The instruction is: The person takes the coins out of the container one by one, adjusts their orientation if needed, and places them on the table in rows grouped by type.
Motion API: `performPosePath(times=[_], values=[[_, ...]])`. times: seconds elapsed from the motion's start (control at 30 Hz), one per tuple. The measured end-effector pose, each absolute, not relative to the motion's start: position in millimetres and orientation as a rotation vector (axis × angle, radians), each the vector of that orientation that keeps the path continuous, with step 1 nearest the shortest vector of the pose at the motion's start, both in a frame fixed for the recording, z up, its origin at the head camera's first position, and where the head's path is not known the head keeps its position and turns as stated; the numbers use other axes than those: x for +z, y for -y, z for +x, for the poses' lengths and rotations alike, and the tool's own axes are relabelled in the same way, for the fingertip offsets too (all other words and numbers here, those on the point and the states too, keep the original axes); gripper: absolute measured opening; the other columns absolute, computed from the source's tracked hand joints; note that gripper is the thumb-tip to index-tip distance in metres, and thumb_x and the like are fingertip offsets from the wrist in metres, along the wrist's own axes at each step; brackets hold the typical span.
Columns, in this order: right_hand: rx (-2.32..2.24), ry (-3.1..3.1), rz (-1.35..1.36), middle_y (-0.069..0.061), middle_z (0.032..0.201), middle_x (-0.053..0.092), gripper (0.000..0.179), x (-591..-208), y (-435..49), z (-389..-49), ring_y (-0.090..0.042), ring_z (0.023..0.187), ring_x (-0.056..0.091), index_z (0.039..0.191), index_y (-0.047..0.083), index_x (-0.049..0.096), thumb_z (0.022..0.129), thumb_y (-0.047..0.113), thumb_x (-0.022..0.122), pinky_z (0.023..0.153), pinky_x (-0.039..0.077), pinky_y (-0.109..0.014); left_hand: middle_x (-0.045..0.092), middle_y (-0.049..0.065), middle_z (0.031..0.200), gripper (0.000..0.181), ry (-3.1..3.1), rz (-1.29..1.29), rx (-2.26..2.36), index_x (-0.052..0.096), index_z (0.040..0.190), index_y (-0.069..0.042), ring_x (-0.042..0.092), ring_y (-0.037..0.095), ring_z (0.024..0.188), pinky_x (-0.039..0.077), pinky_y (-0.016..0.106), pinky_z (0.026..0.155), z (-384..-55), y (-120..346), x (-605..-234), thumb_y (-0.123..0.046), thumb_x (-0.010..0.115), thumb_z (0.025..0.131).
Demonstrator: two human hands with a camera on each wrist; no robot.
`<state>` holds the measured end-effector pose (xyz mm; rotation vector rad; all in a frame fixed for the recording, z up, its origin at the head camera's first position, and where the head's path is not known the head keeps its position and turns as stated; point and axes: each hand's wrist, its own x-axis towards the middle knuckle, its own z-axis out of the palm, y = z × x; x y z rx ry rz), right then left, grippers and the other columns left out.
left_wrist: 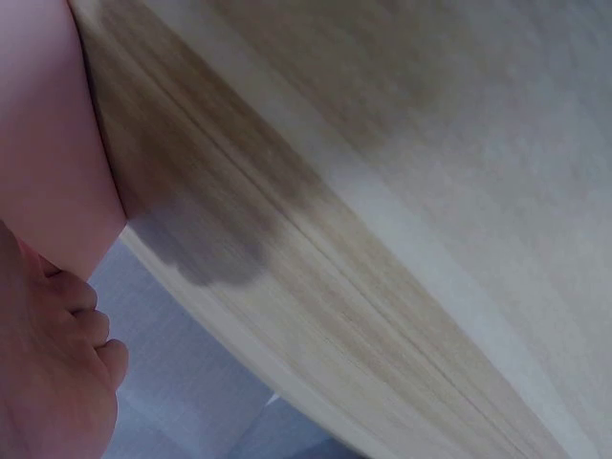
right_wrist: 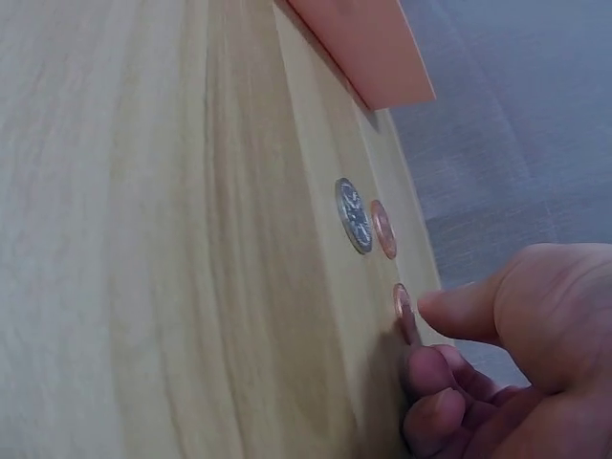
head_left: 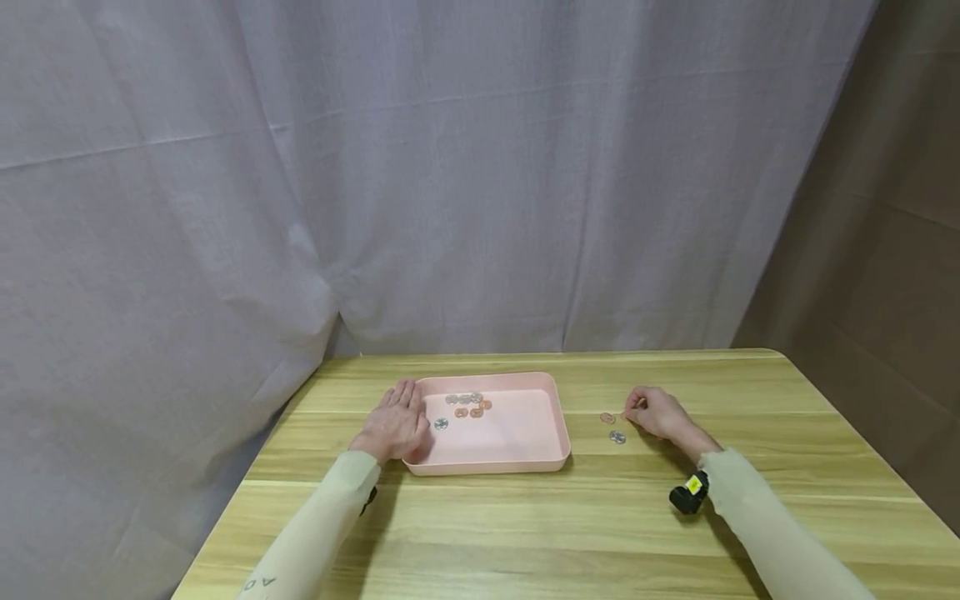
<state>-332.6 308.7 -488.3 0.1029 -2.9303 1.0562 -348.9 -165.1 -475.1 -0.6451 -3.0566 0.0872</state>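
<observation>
A shallow pink tray (head_left: 525,462) sits on the wooden table and holds several silver and copper coins. My left hand (head_left: 396,419) rests against the tray's left side, its fingers extended forward along the wall. In the left wrist view, part of that hand (left_wrist: 57,354) shows beside the pink wall (left_wrist: 48,124). Right of the tray, my right hand (head_left: 658,412) bends its thumb and fingers around the edge of a copper coin (right_wrist: 404,314) on the table. Close by lie another copper coin (head_left: 607,417) and a silver coin (head_left: 617,437).
The table (head_left: 480,533) ends at a rounded back edge, with a grey curtain (head_left: 465,208) hanging behind it. A brown surface (head_left: 885,250) stands on the right. A black wrist device (head_left: 688,493) sits at the right cuff.
</observation>
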Motion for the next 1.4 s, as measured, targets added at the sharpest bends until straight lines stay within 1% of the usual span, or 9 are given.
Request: performPosePath(times=[0.17, 0.4, 0.6, 0.7, 0.8, 0.93, 1.07, 1.27, 1.4], values=[[1.087, 2.956, 0.074, -0.008, 0.079, 0.06, 0.008, -481.5, -311.6, -329.2, -0.015, 0.055, 0.05, 0.094, 0.003, 0.06, 0.091, 0.01, 0.059, 0.044, 0.044, -0.027, 0.019, 0.021, 0.162, 0.063, 3.068, -0.643, 0.108, 0.019, 0.154, 0.004, 0.017, 0.035, 0.152, 0.017, 0.046, 0.126, -348.1, 163.9, -476.6, -0.034, 0.023, 0.104], [1.044, 2.941, 0.149, -0.009, 0.079, 0.06, 0.013, -467.6, -306.9, -329.7, -0.016, 0.061, 0.053, 0.096, 0.002, 0.061, 0.092, 0.012, 0.054, 0.051, 0.045, -0.028, 0.019, 0.021, 0.162, 0.063, 3.069, -0.641, 0.132, 0.019, 0.154, 0.004, 0.017, 0.034, 0.152, 0.017, 0.045, 0.126, -349.0, 163.1, -478.6, -0.035, 0.023, 0.104], [0.992, 2.923, 0.246, -0.007, 0.074, 0.061, 0.012, -454.0, -291.7, -331.9, -0.017, 0.059, 0.056, 0.091, 0.005, 0.06, 0.095, 0.016, 0.057, 0.056, 0.043, -0.027, 0.019, 0.021, 0.162, 0.063, 3.066, -0.638, 0.143, 0.02, 0.154, 0.004, 0.017, 0.035, 0.152, 0.018, 0.046, 0.126, -348.6, 164.5, -478.8, -0.035, 0.023, 0.104], [0.997, 2.917, 0.292, -0.012, 0.077, 0.063, 0.012, -447.3, -282.2, -332.7, -0.022, 0.056, 0.059, 0.092, 0.004, 0.06, 0.095, 0.016, 0.057, 0.055, 0.044, -0.028, 0.019, 0.022, 0.162, 0.063, 3.066, -0.636, 0.136, 0.02, 0.154, 0.005, 0.017, 0.035, 0.152, 0.018, 0.046, 0.126, -347.6, 165.5, -478.3, -0.034, 0.024, 0.104], [1.02, 2.921, 0.316, -0.015, 0.081, 0.064, 0.012, -441.4, -272.5, -334.1, -0.022, 0.056, 0.06, 0.092, 0.005, 0.059, 0.096, 0.016, 0.057, 0.054, 0.047, -0.029, 0.02, 0.022, 0.162, 0.063, 3.066, -0.633, 0.13, 0.02, 0.154, 0.005, 0.017, 0.035, 0.152, 0.017, 0.046, 0.126, -347.0, 166.1, -477.8, -0.034, 0.024, 0.104], [0.984, 2.906, 0.345, -0.009, 0.079, 0.062, 0.009, -436.7, -260.4, -337.9, -0.016, 0.061, 0.054, 0.09, 0.006, 0.059, 0.095, 0.015, 0.058, 0.054, 0.046, -0.029, 0.019, 0.021, 0.162, 0.062, 3.064, -0.629, 0.127, 0.019, 0.154, 0.004, 0.017, 0.035, 0.152, 0.017, 0.046, 0.126, -346.7, 165.9, -476.8, -0.033, 0.024, 0.104], [0.944, 2.892, 0.379, -0.003, 0.074, 0.059, 0.009, -432.7, -248.3, -340.9, -0.013, 0.063, 0.053, 0.089, 0.008, 0.06, 0.094, 0.015, 0.058, 0.055, 0.044, -0.027, 0.019, 0.021, 0.162, 0.062, 3.059, -0.629, 0.132, 0.019, 0.154, 0.004, 0.018, 0.035, 0.152, 0.017, 0.046, 0.126, -347.0, 165.4, -475.6, -0.033, 0.023, 0.104], [1.012, 2.905, 0.43, -0.005, 0.074, 0.06, 0.009, -426.0, -228.5, -341.7, -0.014, 0.06, 0.056, 0.09, 0.007, 0.061, 0.094, 0.015, 0.058, 0.054, 0.047, -0.028, 0.018, 0.021, 0.162, 0.063, 3.066, -0.629, 0.124, 0.018, 0.154, 0.004, 0.017, 0.035, 0.152, 0.016, 0.045, 0.126, -348.6, 165.0, -476.0, -0.033, 0.024, 0.104], [1.034, 2.922, 0.437, -0.005, 0.077, 0.061, 0.01, -423.2, -214.3, -342.2, -0.014, 0.061, 0.056, 0.093, 0.007, 0.062, 0.094, 0.016, 0.058, 0.053, 0.046, -0.027, 0.018, 0.021, 0.163, 0.063, 3.068, -0.629, 0.118, 0.018, 0.154, 0.004, 0.016, 0.034, 0.152, 0.016, 0.045, 0.126, -349.9, 164.5, -476.6, -0.034, 0.024, 0.104]])
